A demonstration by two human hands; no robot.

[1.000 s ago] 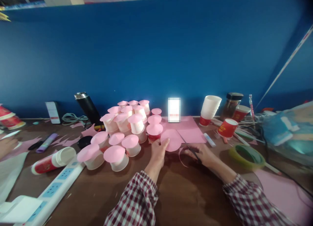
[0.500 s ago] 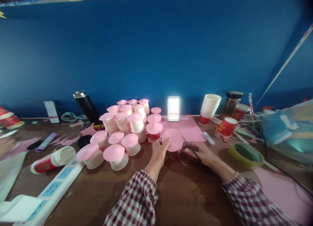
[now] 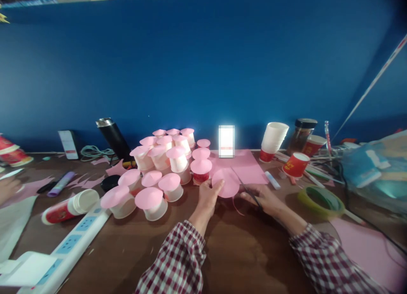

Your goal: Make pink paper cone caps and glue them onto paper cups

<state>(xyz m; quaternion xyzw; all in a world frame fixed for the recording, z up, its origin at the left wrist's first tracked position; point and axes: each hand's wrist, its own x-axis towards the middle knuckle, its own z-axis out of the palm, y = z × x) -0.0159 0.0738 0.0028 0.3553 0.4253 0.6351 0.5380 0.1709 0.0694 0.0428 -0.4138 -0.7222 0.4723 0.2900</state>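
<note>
Pink paper disc [image 3: 226, 184]: near the middle of the brown table [image 3: 235, 251], just in front of a flat pink sheet [image 3: 243, 167]; the left hand [image 3: 206, 198] pinches its left edge, thumb on top, fingers closed on the paper.
Scissors [image 3: 249, 191]: in the right hand [image 3: 265, 200], which is wrapped shut around the handles; the dark blades point toward the disc's right edge. Whether the blades are parted cannot be told.
Trimmed strip: a thin pink curl [image 3: 237, 207] hangs below the disc, between the two hands.
Capped cups [image 3: 159, 171]: a cluster of white cups topped with pink discs, left of the disc and close to the left hand.
Farther out: stacked white cups [image 3: 273, 139] and a red cup [image 3: 295, 165] at far right, a tape roll [image 3: 321, 201] at near right, a power strip [image 3: 73, 239] at near left.
Risk: the left thumb sits near the cutting line, so a hasty snip could likely nick it or notch the disc; a wide elbow swing could topple the nearest cups.
</note>
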